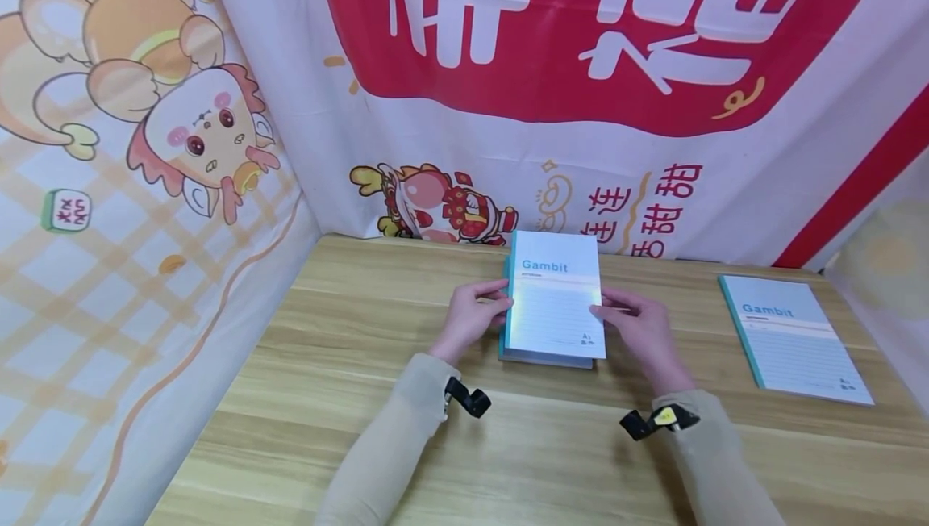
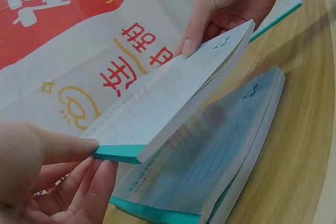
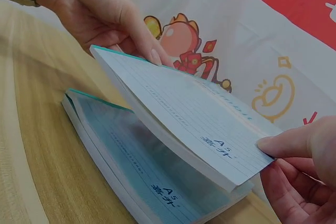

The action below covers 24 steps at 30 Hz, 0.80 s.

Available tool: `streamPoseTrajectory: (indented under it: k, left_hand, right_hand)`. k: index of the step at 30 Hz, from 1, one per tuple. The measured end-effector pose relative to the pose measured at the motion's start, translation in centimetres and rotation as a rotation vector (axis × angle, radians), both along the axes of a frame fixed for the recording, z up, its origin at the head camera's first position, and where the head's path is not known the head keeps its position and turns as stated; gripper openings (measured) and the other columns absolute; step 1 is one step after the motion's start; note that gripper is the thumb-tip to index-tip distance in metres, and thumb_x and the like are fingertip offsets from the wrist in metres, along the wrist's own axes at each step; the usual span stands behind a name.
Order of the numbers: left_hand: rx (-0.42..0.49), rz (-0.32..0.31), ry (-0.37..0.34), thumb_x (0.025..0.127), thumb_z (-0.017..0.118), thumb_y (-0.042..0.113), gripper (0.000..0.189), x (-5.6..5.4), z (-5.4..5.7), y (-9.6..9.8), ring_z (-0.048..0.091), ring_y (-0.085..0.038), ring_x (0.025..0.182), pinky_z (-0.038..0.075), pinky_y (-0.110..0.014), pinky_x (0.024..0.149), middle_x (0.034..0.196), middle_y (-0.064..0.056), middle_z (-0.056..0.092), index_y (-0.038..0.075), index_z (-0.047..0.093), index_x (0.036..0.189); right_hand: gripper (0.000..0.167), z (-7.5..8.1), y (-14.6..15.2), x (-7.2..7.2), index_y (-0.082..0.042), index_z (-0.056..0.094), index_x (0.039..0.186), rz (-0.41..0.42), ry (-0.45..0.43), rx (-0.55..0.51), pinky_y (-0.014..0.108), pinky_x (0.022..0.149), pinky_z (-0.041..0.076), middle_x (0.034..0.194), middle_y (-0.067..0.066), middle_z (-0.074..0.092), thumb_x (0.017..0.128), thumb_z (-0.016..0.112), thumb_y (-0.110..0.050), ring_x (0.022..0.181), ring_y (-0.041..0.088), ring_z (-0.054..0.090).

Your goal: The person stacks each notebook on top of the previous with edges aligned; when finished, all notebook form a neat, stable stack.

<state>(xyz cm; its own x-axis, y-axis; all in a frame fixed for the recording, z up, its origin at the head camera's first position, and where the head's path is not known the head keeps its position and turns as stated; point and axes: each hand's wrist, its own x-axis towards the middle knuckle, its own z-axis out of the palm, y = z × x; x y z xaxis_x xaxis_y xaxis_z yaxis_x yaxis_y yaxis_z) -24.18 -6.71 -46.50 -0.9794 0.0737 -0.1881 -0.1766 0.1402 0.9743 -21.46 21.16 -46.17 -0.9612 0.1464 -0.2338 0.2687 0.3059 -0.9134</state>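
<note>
A white notebook [image 1: 555, 300] with a teal spine and "Gambit" on its cover is held level above other notebooks. My left hand [image 1: 473, 315] pinches its spine edge between thumb and fingers. On the opposite side, my right hand [image 3: 302, 169] pinches the page edge, thumb on the cover. Beneath it, a stack of similar notebooks [image 2: 197, 150] lies on the table, spines to the left in the head view. Both wrist views show a gap between the held notebook and this stack.
Another Gambit notebook [image 1: 798, 340] lies at the right of the wooden table [image 1: 348, 397]. A printed cloth [image 1: 472, 114] with red and white patterns hangs behind the table. A second patterned cloth [image 1: 138, 268] covers the left side.
</note>
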Motion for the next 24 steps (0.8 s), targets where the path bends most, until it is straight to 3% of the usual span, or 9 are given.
streamPoseTrajectory:
  k: [9,17,24]
  left_hand:
    - [-0.045,0.01,-0.014,0.093,0.076,0.009,0.04,-0.5,-0.8,-0.1,0.07,-0.018,0.087,0.061,-0.028,0.077,0.106,-0.004,0.067,0.013,0.069,0.132]
    - [-0.054,0.003,-0.029,0.094,0.075,0.007,0.038,-0.6,-2.3,-0.3,0.069,-0.018,0.088,0.061,-0.029,0.077,0.104,-0.005,0.068,0.009,0.069,0.131]
    - [-0.061,0.015,0.001,0.093,0.074,0.003,0.036,-0.6,-2.9,-0.2,0.069,-0.018,0.087,0.061,-0.03,0.075,0.1,-0.007,0.069,0.005,0.07,0.129]
  right_hand:
    - [0.053,-1.2,-0.3,-0.8,-0.017,0.063,0.14,0.02,-0.023,0.008,0.04,0.098,0.049,0.128,0.008,0.062,0.092,0.078,-0.034,0.115,0.026,0.056]
    - [0.052,-2.4,-0.7,-1.1,-0.015,0.063,0.139,0.013,-0.022,0.011,0.038,0.094,0.051,0.126,0.01,0.063,0.092,0.079,-0.03,0.112,0.026,0.058]
    - [0.048,-2.8,-1.0,-1.1,-0.014,0.064,0.138,0.023,-0.029,0.032,0.036,0.09,0.052,0.123,0.01,0.065,0.093,0.077,-0.027,0.11,0.026,0.059]
